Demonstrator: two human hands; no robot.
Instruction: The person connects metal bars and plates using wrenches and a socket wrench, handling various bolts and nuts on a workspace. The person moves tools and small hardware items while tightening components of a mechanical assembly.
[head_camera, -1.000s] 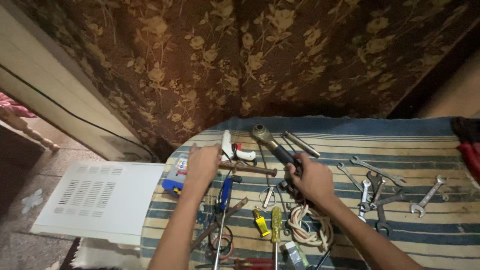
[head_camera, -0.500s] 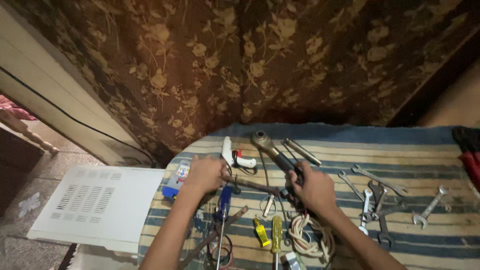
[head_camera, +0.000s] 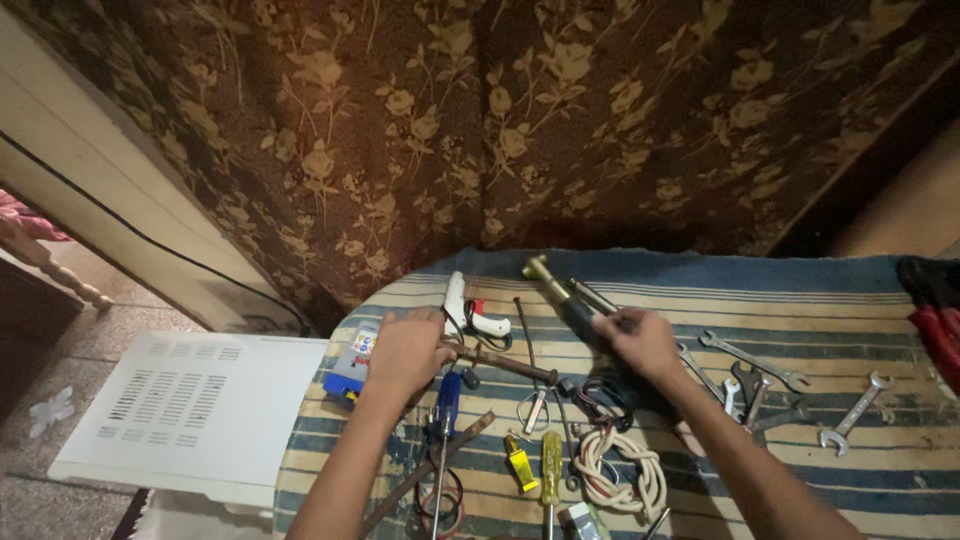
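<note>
Left hand (head_camera: 405, 350) clamped around one end of a rusty metal rod (head_camera: 500, 362), fingers curled over it, the rod running out to the right across the striped cloth (head_camera: 840, 480). Right hand (head_camera: 640, 340) wrapped around the dark grip of a ratchet wrench (head_camera: 558, 290), its round metal head tipped up and away toward the far edge of the table. Just beside the left hand, a white glue gun (head_camera: 462, 308) with a red trigger, and a blue box-shaped meter (head_camera: 352, 368) at the table's left edge. Below the rod, a blue-handled screwdriver (head_camera: 446, 405), a yellow-handled screwdriver (head_camera: 551, 455) and a small yellow tool (head_camera: 520, 462) lying side by side. Coiled pale cord (head_camera: 610, 468) close under the right forearm. Off to the right, a scatter of open-end spanners (head_camera: 760, 385), well apart from both hands. White vented panel (head_camera: 185, 395) lying down on the floor to the left.
</note>
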